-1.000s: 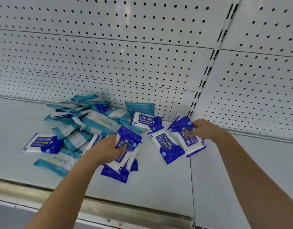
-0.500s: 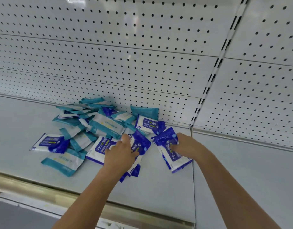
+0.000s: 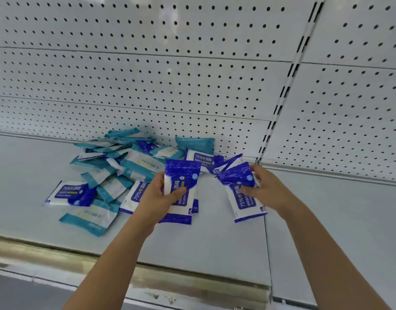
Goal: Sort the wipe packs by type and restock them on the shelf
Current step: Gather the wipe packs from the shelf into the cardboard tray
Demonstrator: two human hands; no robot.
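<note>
Bright even light, soft shadows, wide-angle bending at edges, slight blur

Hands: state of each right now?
Left hand: holding blue stack.
Right hand: holding blue packs.

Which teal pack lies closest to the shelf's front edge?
The teal pack lying far front-left, beside a blue alcohol pack; all others sit farther back.

Left hand (image 3: 155,198), right hand (image 3: 269,190): blue packs (image 3: 181,173)
</note>
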